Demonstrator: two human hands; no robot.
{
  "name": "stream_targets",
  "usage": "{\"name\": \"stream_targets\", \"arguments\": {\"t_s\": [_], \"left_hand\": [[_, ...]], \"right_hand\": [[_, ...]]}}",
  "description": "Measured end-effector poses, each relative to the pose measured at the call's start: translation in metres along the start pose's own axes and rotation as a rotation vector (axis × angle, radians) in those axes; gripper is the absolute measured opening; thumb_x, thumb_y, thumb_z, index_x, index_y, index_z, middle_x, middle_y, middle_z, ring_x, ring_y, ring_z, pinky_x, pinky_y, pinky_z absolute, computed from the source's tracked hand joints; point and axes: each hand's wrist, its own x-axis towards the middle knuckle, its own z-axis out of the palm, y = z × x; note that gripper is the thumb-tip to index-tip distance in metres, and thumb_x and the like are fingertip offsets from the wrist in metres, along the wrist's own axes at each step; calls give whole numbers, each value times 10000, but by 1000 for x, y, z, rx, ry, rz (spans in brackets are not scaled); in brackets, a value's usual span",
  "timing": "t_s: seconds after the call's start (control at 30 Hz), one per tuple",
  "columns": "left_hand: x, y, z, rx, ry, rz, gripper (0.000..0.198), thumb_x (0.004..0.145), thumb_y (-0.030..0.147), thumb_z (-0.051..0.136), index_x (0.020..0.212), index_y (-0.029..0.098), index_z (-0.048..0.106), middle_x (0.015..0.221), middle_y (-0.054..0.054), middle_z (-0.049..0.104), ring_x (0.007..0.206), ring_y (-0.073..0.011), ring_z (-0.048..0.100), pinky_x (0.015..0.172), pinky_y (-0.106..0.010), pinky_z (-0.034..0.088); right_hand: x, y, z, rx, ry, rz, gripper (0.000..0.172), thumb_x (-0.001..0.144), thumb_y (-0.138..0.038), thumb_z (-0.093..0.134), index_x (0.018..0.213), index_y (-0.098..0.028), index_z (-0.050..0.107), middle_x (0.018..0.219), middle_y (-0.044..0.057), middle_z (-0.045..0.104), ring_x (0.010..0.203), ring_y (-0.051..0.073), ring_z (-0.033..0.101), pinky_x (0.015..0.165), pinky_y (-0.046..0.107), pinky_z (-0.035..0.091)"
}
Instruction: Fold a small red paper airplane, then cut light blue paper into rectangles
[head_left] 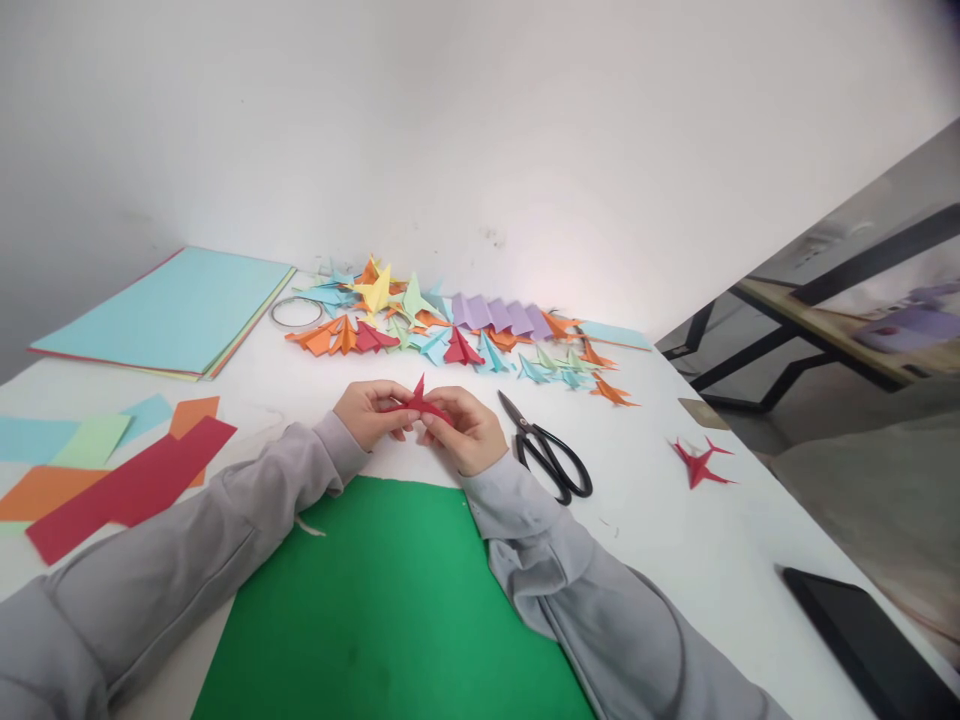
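Observation:
Between my two hands is a small red folded paper plane [421, 399], its pointed end facing up and away from me. My left hand [375, 412] pinches its left side with thumb and fingers. On the other side, my right hand [466, 428] pinches the right part, the thumb on top. Both hands are over the white table, just past the far edge of a green sheet [375, 600]. Black-handled scissors [551, 450] lie right of my right hand, blades slightly apart. My fingers hide parts of the plane.
Many folded paper planes [375, 292] line the wall, with a purple pleated paper [501, 315] and a tape roll [296, 312]. Coloured sheets [172, 305] are stacked back left; cut paper strips [135, 490] lie nearer. Rightward are another red plane [699, 465] and a black tablet-like device [870, 635].

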Motion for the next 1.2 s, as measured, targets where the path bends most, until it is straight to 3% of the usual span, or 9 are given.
{"name": "stream_targets", "arguments": {"t_s": [0.27,0.6,0.9,1.2], "left_hand": [[-1,1,3,12,41,24,195,465,171,790,605,123,663,441,5,605,380,-103,543,412,-221,471],[0,0,1,9,54,33,141,485,115,760,605,121,685,449,-11,623,389,-107,555,426,-218,482],[-1,5,4,-59,93,-46,155,466,68,761,576,116,664,443,-18,632,394,-117,571,441,-230,501],[0,-1,1,-28,3,-75,260,419,151,811,628,83,670,469,-29,648,423,-123,596,465,-234,520]], "right_hand": [[2,-1,2,33,13,60,311,641,-370,713,858,-208,561,698,-24,627,478,87,549,457,239,504],[-2,-1,2,-59,36,-11,178,711,-302,659,855,-216,598,713,-18,610,480,91,562,454,240,502],[2,-8,4,30,49,168,226,602,-320,723,710,-187,576,573,-36,620,436,94,555,428,230,485],[3,-9,-1,101,-13,230,314,565,-353,769,691,-164,553,537,-21,643,450,99,590,448,215,473]]}}
